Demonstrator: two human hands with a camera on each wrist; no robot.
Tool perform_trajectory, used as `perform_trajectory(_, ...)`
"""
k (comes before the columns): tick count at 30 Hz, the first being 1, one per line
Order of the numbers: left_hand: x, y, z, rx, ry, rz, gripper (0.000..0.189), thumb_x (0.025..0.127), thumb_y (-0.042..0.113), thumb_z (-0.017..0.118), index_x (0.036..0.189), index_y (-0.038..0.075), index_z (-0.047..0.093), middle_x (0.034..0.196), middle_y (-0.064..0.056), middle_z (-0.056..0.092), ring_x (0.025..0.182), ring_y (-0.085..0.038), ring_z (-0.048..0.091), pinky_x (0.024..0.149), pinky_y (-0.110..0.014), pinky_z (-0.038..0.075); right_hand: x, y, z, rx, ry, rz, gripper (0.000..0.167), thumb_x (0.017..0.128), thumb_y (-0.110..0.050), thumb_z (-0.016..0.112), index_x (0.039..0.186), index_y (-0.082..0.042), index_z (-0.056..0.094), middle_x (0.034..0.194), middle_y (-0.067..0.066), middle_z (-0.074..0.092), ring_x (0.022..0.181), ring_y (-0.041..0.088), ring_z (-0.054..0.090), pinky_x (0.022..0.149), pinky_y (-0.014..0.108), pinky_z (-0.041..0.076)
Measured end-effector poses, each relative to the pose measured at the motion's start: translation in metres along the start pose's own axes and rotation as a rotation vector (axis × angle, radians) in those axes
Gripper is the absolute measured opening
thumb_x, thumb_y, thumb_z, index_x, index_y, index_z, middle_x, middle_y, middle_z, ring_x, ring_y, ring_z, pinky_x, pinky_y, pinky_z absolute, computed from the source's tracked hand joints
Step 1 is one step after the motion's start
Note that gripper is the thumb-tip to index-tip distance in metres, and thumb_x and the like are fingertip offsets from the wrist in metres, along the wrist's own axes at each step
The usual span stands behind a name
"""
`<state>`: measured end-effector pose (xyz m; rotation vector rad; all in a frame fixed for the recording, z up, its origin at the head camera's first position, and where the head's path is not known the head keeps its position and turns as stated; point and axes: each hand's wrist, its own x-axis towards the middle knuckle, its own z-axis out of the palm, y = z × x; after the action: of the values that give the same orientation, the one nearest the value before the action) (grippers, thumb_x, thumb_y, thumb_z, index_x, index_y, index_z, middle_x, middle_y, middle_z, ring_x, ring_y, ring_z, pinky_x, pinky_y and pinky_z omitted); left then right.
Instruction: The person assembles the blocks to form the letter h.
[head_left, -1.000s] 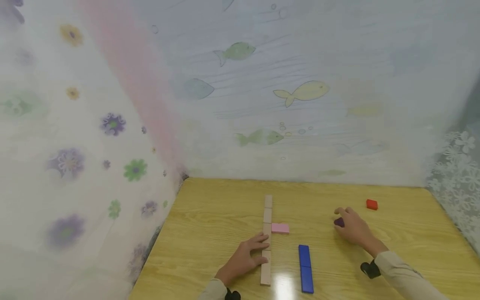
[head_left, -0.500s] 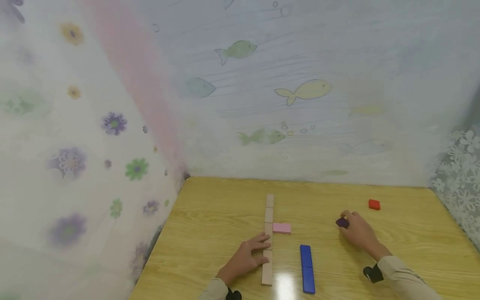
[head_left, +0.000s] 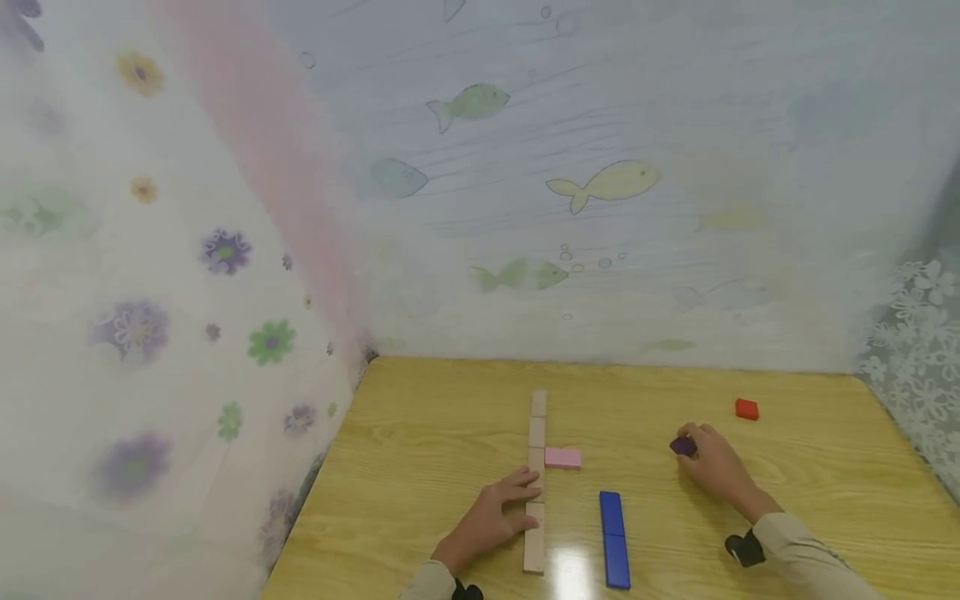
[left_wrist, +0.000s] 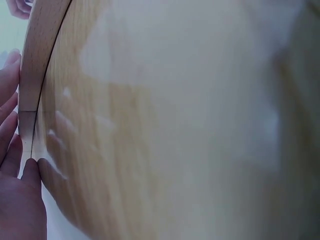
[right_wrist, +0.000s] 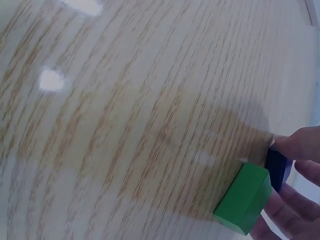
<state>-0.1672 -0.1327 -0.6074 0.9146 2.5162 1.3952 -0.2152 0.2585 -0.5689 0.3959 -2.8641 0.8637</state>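
My left hand [head_left: 487, 521] rests at a straight row of plain wooden blocks [head_left: 534, 550], its fingers spread and fairly straight. In the left wrist view, the fingertips touch the side of the wooden row [left_wrist: 37, 75]. Over on the right, my right hand [head_left: 716, 468] pinches a small dark purple block [head_left: 682, 447] between thumb and fingers, low at the tabletop. The right wrist view shows this dark block [right_wrist: 277, 167] under the thumb, and a green block [right_wrist: 245, 195] lying beside it against the fingers. The hand hides that green block from the head view.
A pink block [head_left: 562, 458] lies crosswise against the right side of the wooden row. Two blue blocks [head_left: 615, 537] lie end to end between the hands. Beyond the right hand is a red block [head_left: 747, 409]. Painted walls [head_left: 600, 317] border the wood-grain table [head_left: 420, 433].
The right hand's fingers have drawn in on the dark purple block, which has shifted and turned slightly. The left hand and the other blocks stay where they were.
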Motion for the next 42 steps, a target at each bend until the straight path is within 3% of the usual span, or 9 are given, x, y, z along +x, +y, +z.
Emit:
perform_trajectory(8,-0.001,-0.006,0.001,0.008,0.023,0.009,0.045,0.085,0.029,0.07,0.124,0.009,0.062,0.143,-0.001,0.045,0.137,-0.021,0.032,0.109,-0.041,0.031,0.003,0.002,0.002,0.026,0.022,-0.032,0.025,0.077,0.004,0.069,0.1,0.007,0.059,0.088,0.016,0.059,0.078,0.028,0.059,0.064,0.041,0.051)
perform_trajectory(20,-0.002,-0.001,-0.008,-0.003,0.008,-0.012,0.046,0.084,0.028,0.07,0.125,0.009,0.061,0.144,0.0,0.043,0.138,-0.021,0.031,0.11,-0.042,0.028,0.009,-0.003,0.003,0.04,0.055,-0.113,0.021,0.074,0.009,0.07,0.093,0.004,0.064,0.091,0.016,0.062,0.084,0.033,0.06,0.069,0.046,0.051)
perform_trajectory(42,-0.001,0.0,0.0,-0.016,0.012,-0.01,0.044,0.084,0.026,0.071,0.123,0.008,0.063,0.143,-0.001,0.045,0.137,-0.021,0.032,0.11,-0.042,0.029,0.013,-0.034,-0.009,0.081,0.018,-0.209,0.024,0.075,0.013,0.066,0.096,0.001,0.065,0.091,0.009,0.063,0.075,0.02,0.057,0.061,0.03,0.049)
